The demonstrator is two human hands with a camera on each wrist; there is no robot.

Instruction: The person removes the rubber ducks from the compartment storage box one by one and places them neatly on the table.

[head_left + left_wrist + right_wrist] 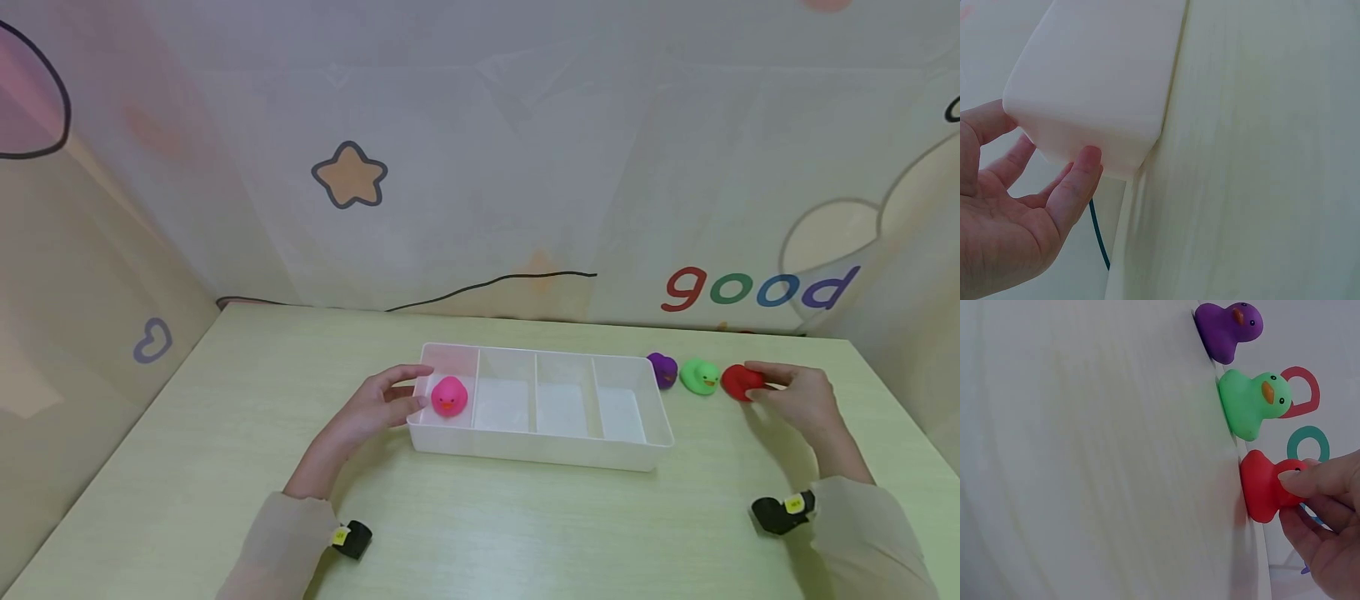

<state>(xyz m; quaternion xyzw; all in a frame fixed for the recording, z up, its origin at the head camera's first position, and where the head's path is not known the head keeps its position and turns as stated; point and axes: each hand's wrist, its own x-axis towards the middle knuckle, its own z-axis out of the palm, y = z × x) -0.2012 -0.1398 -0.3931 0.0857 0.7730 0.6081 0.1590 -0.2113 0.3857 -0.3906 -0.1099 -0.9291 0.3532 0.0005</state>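
My right hand pinches a red rubber duck between thumb and fingers at its head, close over the table at the right. In line to its left sit a green rubber duck and a purple rubber duck. At the left end of a white divided box, my left hand touches the end wall and rim with spread fingers. The left wrist view has its thumb lying on that end wall. In the box's leftmost compartment sits a pink rubber duck.
The box stands on a pale wood-grain table, its other compartments holding nothing. Behind the table rises a printed backdrop with a star and the word "good". Each sleeve carries a small black device at the wrist.
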